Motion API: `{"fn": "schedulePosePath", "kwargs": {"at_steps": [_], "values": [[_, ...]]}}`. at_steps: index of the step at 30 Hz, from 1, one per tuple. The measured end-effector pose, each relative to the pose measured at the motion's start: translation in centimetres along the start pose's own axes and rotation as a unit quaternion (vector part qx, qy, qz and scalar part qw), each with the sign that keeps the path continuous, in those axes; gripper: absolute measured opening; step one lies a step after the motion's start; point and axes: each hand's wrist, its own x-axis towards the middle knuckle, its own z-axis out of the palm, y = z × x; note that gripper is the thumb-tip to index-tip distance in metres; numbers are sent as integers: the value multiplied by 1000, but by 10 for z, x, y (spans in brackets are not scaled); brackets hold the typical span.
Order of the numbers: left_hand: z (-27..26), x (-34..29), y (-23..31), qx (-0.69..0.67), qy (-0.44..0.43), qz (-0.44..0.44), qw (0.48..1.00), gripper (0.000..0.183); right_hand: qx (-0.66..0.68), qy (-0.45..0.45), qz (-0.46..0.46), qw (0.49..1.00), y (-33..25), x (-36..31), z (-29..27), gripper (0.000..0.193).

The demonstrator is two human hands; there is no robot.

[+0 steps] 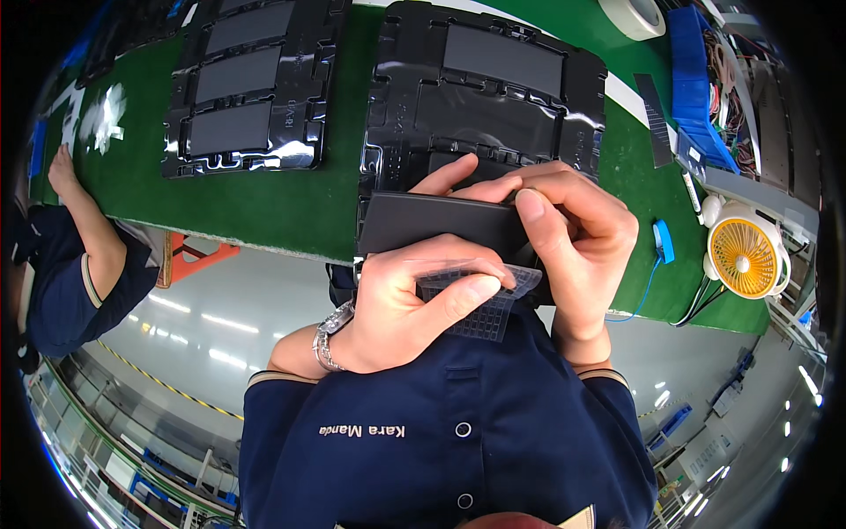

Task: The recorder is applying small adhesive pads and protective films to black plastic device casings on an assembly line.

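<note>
A flat dark grey rectangular panel (441, 222) is held tilted above the near edge of the bench. My left hand (397, 309) is closed, its thumb and forefinger pinching a clear sheet marked with a fine grid (480, 324); the same hand supports the panel's near side. My right hand (577, 234) pinches thumb against forefinger at the panel's upper right edge; anything between those tips is too small to make out. Just beyond my hands lies a black moulded tray (410, 97) with a similar panel (504, 60) in its far slot.
Another black tray (304, 132) with several grey panels lies to the left on the green bench (256, 207). At right are a yellow-and-white fan (742, 256), a blue bin (692, 84) of wires, a black ruler (653, 119) and a tape roll (636, 16). A co-worker's arm (92, 220) rests far left.
</note>
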Motion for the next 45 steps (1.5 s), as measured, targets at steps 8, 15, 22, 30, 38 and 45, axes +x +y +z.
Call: {"fn": "schedulePosePath", "kwargs": {"at_steps": [8, 15, 22, 30, 38, 45], "values": [[-1, 6, -6, 31, -2, 76, 997, 8, -2, 1, 5, 1000, 0, 0, 0, 5], [-2, 8, -5, 58, -12, 99, 993, 9, -4, 4, -5, 1000, 2, -1, 0, 5], [-2, 8, -11, 71, -7, 122, 990, 9, -20, -4, -13, 1000, 3, 0, 0, 4], [-6, 7, -11, 93, -19, 100, 991, 12, -127, 7, -33, 991, 9, 2, -6, 14], [-2, 1, 0, 3, 33, -67, 997, 9, 5, -57, 72, 996, 14, -8, -12, 24], [-35, 20, -10, 88, 155, 137, 974, 12, -150, 31, 96, 983, 28, 37, -49, 17]]}}
